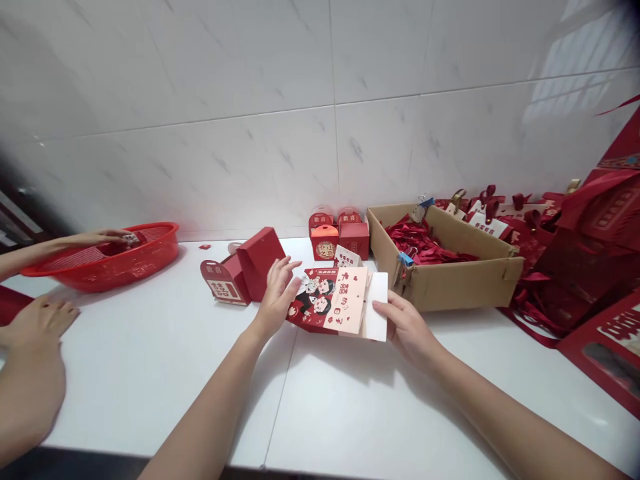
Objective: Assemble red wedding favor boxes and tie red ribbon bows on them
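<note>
Red and cream thin-card box with cartoon people on it (327, 303) is up over the middle of the bench (150, 367), between two hands. The right hand (411, 328) pinches its white end flap, thumb on top and fingers tucked under. The left hand (275, 297) has its fingers spread apart at the other end, close to the red edge; I cannot tell if they touch it.

The box looks light, and a bit stiff when flat. Its loose flaps look bendy, so a hard squeeze might dent or crease them. The shiny print may be a little slippery. Good spots to hold are the long side edges or the strong folds, with a soft pinch.

I cannot see inside the box or under it. The right fingertips under the flap are hidden too. Just left of the left hand sits a red card box with a white patch (227, 287). Behind the cartoon box, a white printed card (349, 257) is partly covered. To the right, a brown cardboard carton (465, 283) has shiny red ribbons (415, 239) in it, but its bottom is hidden. Red bags on the far right are cut off by the edge. On the far left, another person's hand reaches into a red plastic basket (163, 257); what it has there is too small to tell.
</note>
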`<state>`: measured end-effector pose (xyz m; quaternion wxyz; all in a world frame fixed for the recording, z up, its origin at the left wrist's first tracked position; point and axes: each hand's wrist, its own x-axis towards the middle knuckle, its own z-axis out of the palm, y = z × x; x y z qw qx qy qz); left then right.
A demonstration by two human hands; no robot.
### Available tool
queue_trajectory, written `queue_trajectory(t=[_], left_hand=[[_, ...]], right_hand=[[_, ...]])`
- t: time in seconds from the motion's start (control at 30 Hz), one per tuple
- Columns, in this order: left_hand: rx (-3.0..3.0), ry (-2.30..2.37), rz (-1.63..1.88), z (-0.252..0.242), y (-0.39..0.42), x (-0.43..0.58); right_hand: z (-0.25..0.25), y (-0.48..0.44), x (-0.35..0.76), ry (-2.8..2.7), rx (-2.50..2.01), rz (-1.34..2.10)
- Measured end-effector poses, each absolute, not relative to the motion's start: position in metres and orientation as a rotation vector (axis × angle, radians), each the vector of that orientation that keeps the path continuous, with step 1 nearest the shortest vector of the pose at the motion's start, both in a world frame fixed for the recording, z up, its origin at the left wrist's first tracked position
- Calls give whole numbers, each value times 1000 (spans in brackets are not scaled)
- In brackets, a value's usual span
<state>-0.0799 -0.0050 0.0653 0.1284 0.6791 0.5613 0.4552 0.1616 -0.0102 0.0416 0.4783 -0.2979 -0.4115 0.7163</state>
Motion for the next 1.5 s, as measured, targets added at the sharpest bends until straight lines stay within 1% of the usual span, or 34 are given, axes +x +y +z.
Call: queue_trajectory(t=[0.1,0.2,0.33,0.4,0.5,0.57,0.73,0.8,0.97,1.07,1.2,1.3,1.5], left_hand=[[2214,1480,1119,63,-8,-78],[2550,1336,947,64,-17,-67],[2704,1102,1049,59,-27,-47],[2615,1007,1130,55,-30,-37],[2427,1083,1240,50,-33,-26],[2353,1124,1341,49,-34,-21],[2218,1028,1812,56,-37,-19],[2267,999,1886,59,-39,-20],[2468,1069,1847,61,-38,-24],[2501,1154,1858,60,-35,-25],[2582,1268,1790,57,-32,-24],[2657,1255,1716,54,-32,-24],[2653,1278,1710,58,-34,-24]], right_hand=[[44,-14,160,-1061,-732,1674],[51,-25,159,-1352,-654,1406],[61,-41,158,-1764,-486,950],[62,-44,158,-1865,-471,780],[60,-43,160,-1907,-462,603],[59,-39,162,-1878,-496,547],[59,-34,168,-1791,-590,471],[60,-33,169,-1789,-592,385],[57,-29,171,-1803,-624,143],[53,-25,172,-1807,-614,66],[51,-24,172,-1806,-642,94],[51,-25,171,-1790,-667,139],[51,-30,170,-1766,-715,213]])
